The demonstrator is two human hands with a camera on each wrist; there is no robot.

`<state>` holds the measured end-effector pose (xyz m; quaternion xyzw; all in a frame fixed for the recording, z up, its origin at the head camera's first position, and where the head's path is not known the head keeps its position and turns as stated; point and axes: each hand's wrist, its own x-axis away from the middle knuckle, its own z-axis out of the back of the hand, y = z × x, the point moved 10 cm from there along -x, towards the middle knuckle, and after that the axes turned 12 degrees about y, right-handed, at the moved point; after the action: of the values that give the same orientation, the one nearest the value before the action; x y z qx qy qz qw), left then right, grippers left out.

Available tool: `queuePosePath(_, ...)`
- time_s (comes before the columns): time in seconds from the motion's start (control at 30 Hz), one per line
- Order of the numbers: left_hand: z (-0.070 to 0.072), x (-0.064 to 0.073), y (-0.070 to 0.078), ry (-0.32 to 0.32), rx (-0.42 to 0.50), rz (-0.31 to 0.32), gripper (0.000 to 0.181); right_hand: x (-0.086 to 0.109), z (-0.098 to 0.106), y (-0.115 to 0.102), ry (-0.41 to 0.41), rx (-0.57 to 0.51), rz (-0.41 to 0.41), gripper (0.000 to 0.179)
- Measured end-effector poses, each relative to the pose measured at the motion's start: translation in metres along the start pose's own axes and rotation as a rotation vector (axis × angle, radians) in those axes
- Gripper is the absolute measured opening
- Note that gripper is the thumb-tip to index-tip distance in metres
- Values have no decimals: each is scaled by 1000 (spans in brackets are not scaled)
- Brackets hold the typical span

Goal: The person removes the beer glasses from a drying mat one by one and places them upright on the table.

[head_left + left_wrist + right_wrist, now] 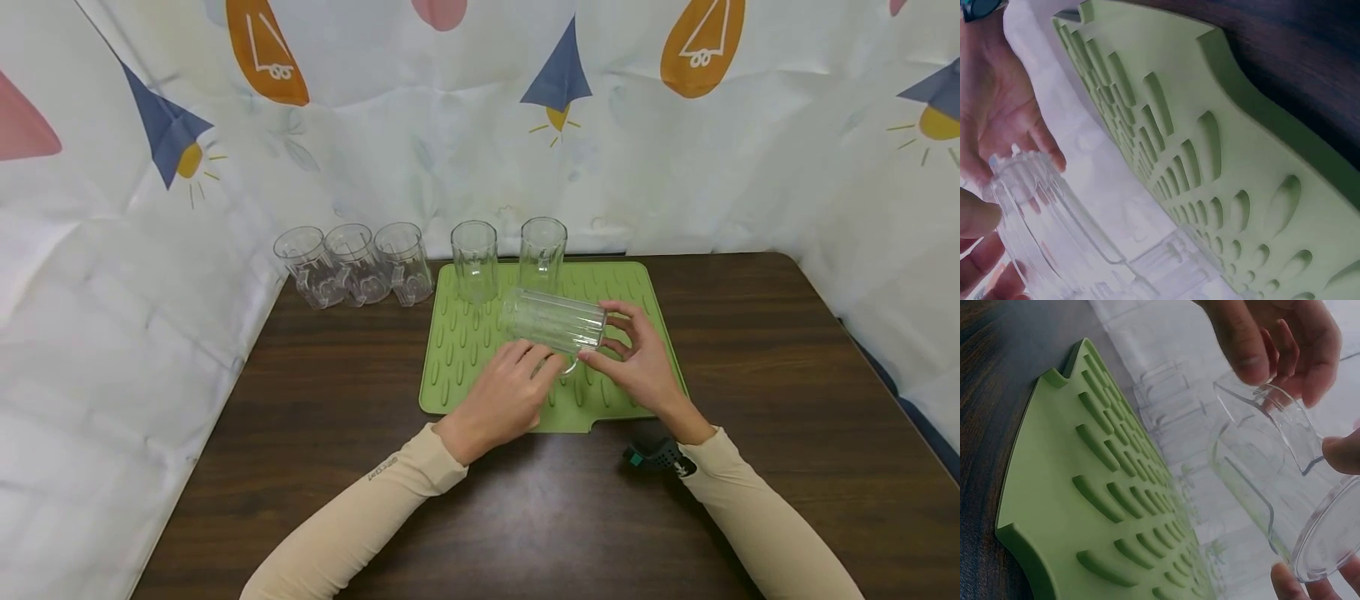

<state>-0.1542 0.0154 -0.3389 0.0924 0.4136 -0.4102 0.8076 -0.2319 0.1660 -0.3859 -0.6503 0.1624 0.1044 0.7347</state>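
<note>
A clear glass mug [558,321] is tipped on its side above a green drying mat [457,367]. My left hand [513,387] pinches its handle from the near left side; in the right wrist view the fingers and thumb [1250,356] meet the handle. At the mug's right end, my right hand [637,362] holds it between thumb and spread fingers. Seen from the right wrist, the mug's round end [1329,537] faces that hand. Two more glass mugs, one [474,262] left of the other [543,254], stand along the mat's back edge.
Three glass mugs [405,267] stand close together on the dark wooden table [322,400], left of the mat. A printed white curtain [465,150] hangs behind and beside the table. A black device [652,454] sits at my right wrist.
</note>
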Motion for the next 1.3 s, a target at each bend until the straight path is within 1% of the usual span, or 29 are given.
queuePosePath(0.17, 5, 1, -14, 60, 56, 95, 27, -1, 2, 0, 14, -7, 3, 71)
queuePosePath(0.3, 10, 4, -27, 123, 120, 189, 23, -1, 4, 0, 25, -31, -2, 72)
queuePosePath(0.43, 15, 10, -41, 195, 206, 313, 25, -2, 4, 0, 27, -44, -8, 73)
queuePosePath(0.57, 15, 18, -54, 242, 315, 454, 26, -2, 5, 1, 24, -49, -23, 72)
queuePosePath(0.67, 10, 26, -62, 246, 391, 567, 25, -2, 5, 1, 23, -60, -36, 71)
queuePosePath(0.73, 5, 33, -68, 244, 450, 654, 24, -2, 5, 1, 25, -73, -40, 71)
queuePosePath(0.87, -9, 47, -79, 208, 638, 877, 24, -1, 5, -1, 29, -86, -43, 71)
queuePosePath(0.97, -20, 54, -82, 173, 780, 1019, 29, 0, 5, -3, 21, -88, -45, 70)
queuePosePath(1.1, -31, 58, -81, 158, 940, 1141, 34, 0, 5, -3, 10, -112, -56, 70)
queuePosePath(1.2, -39, 63, -81, 180, 1057, 1242, 36, -1, 5, -1, 13, -137, -69, 69)
queuePosePath(1.27, -43, 66, -80, 192, 1111, 1300, 37, -1, 5, 0, 16, -149, -72, 69)
queuePosePath(1.3, -45, 67, -80, 197, 1133, 1320, 36, -1, 5, 0, 18, -152, -73, 68)
